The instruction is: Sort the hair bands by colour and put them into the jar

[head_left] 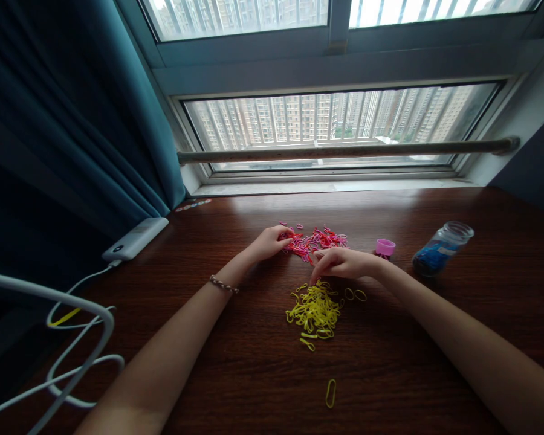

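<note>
My left hand (273, 240) reaches to the left edge of a loose pile of pink and red rubber bands (324, 237), fingertips touching it, thumb and fingers slightly apart. Closer to me lies a heap of yellow rubber bands (316, 311). Over its far edge is my right hand (338, 263), index finger stretched down towards the bands and the other fingers bent. The right hand partly covers the near side of the pink pile. A few yellow bands lie apart, including two loops to the right and a single band (330, 393) near the front.
A glass jar (442, 248) holding blue pieces leans to the right. A pink cap (385, 246) stands behind my right wrist. On the left are a white power bank (136, 238) and looping white cables (104, 338). A window with a rail (344, 151) bounds the table's far side.
</note>
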`<state>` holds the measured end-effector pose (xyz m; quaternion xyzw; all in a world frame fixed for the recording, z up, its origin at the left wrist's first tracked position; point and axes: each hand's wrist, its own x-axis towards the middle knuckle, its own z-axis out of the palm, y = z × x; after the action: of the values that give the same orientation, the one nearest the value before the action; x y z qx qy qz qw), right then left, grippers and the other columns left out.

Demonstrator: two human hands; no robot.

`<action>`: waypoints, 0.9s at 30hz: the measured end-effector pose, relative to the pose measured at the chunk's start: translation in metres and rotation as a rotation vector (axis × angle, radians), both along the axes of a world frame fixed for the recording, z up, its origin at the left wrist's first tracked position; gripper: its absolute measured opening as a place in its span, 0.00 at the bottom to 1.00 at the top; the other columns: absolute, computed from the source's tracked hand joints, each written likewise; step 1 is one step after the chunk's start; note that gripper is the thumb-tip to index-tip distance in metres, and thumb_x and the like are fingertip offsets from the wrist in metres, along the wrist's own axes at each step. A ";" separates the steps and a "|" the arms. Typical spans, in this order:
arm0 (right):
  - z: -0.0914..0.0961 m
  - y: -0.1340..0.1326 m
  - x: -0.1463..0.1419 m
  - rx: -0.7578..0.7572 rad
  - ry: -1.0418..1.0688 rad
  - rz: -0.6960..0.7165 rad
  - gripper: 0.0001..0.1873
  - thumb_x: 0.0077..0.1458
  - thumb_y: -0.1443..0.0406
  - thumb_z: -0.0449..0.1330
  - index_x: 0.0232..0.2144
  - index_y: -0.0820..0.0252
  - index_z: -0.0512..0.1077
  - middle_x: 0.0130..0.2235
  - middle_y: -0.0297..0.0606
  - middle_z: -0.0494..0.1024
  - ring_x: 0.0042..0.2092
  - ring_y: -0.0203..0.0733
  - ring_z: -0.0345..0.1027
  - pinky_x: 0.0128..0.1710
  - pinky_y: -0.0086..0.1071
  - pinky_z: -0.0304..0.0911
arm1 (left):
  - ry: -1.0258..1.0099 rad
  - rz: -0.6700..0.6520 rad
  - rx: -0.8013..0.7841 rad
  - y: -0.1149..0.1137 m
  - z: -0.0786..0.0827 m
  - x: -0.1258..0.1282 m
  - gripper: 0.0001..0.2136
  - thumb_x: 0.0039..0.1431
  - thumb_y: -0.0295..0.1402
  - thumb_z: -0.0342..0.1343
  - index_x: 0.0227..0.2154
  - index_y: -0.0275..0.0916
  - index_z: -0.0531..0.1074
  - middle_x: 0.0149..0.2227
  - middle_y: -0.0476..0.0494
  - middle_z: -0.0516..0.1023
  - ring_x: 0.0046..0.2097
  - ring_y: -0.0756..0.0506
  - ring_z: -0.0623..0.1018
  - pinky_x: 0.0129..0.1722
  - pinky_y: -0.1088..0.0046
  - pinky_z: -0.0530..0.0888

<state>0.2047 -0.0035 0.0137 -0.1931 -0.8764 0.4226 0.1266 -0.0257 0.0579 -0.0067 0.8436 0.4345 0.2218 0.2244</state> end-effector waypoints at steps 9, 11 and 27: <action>-0.005 0.001 0.001 0.013 -0.026 -0.149 0.12 0.54 0.66 0.53 0.41 0.63 0.71 0.33 0.36 0.71 0.33 0.34 0.62 0.33 0.27 0.59 | 0.009 0.014 -0.006 0.001 -0.001 0.000 0.14 0.51 0.36 0.52 0.40 0.36 0.73 0.38 0.42 0.76 0.36 0.47 0.73 0.37 0.72 0.69; -0.009 0.002 0.000 0.071 -0.045 -0.167 0.10 0.52 0.66 0.55 0.36 0.64 0.73 0.30 0.36 0.72 0.31 0.33 0.62 0.30 0.26 0.58 | 0.002 0.015 -0.007 0.001 -0.002 -0.001 0.14 0.51 0.36 0.53 0.40 0.36 0.73 0.38 0.42 0.76 0.35 0.47 0.73 0.37 0.72 0.69; -0.005 -0.005 -0.005 0.309 -0.284 -0.144 0.05 0.47 0.68 0.58 0.29 0.59 0.73 0.27 0.32 0.72 0.27 0.32 0.62 0.27 0.25 0.54 | -0.006 -0.011 0.017 0.001 -0.002 0.000 0.14 0.51 0.35 0.53 0.40 0.36 0.73 0.38 0.42 0.76 0.37 0.46 0.73 0.38 0.72 0.69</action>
<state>0.2001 -0.0088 0.0089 -0.2913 -0.9237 0.2415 0.0597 -0.0262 0.0590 -0.0087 0.8472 0.4273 0.2266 0.2197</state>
